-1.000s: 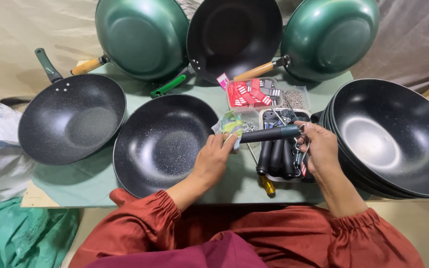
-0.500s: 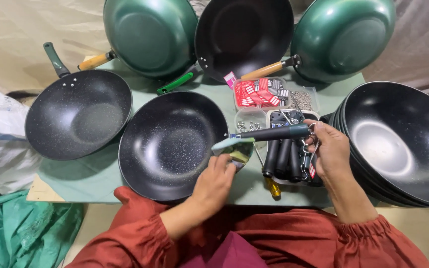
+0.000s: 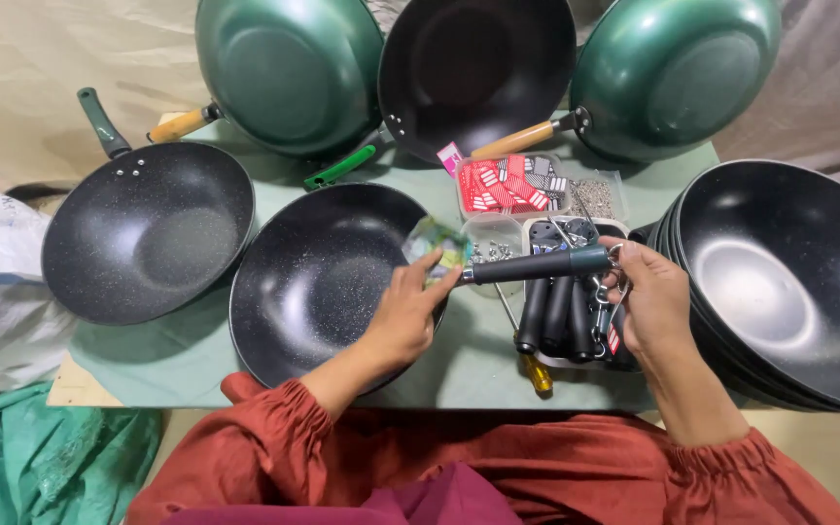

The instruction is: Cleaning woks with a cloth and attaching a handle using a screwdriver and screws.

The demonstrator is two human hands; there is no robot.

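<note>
Closest to the person, rust-red sleeves run up from a lap in dark red cloth to the two hands over the pale green surface point(image 3: 274, 180). The left hand point(image 3: 405, 316) rests over the rim of a handleless black speckled pan point(image 3: 318, 282) lying open side up in front of them, its fingers pinched around the near end of a dark pan handle point(image 3: 537, 265) and a small crumpled greenish wrapper point(image 3: 437, 245). The right hand point(image 3: 648, 306) is closed around the other end of that same handle, where a metal ring and tag hang down, so the handle lies level between both hands, just above the surface. Under it lies a bundle of more dark handles point(image 3: 556, 316) side by side, with a yellow-handled screwdriver point(image 3: 537, 372) poking out toward the person. To the right sits a stack of black pans point(image 3: 789, 282) nested together. To the left rests another speckled pan with a dark green handle point(image 3: 148, 238). Just beyond the hands are clear plastic trays point(image 3: 527, 190) holding red tags, screws and small metal parts. Farthest off, three pans lean at the back: a green one with a wooden handle point(image 3: 289, 68), a black one with a bright green handle point(image 3: 473, 68), and another green one with a wooden handle point(image 3: 673, 73).
</note>
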